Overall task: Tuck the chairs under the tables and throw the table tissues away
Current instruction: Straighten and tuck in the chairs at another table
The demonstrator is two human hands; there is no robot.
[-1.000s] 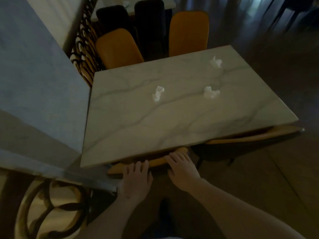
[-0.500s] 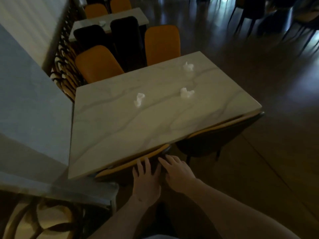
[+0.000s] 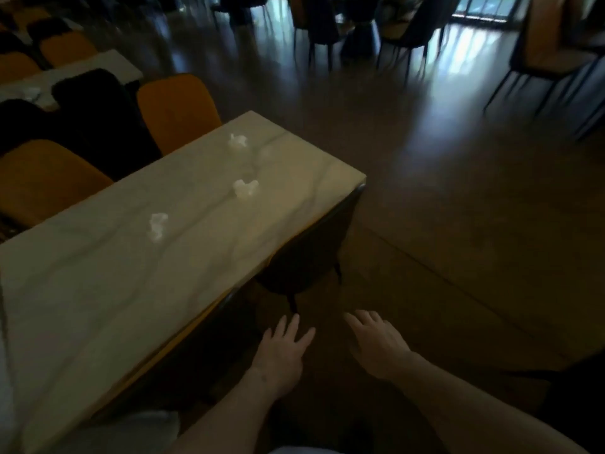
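One view only here, the head camera, riding high and tipped forward and down. It stands at the near edge of the marble tabletop (image 3: 108, 290), which fills the left side and runs away toward the far left. Both hands (image 3: 281, 352) sit close under the lens at bottom centre, forearms entering from the near edge. The wide angle opens the right side onto dark wooden floor (image 3: 458, 198), and far across the room it catches chair legs (image 3: 406, 57) and bright window light along the top edge. The picture is dim and slightly blurred.
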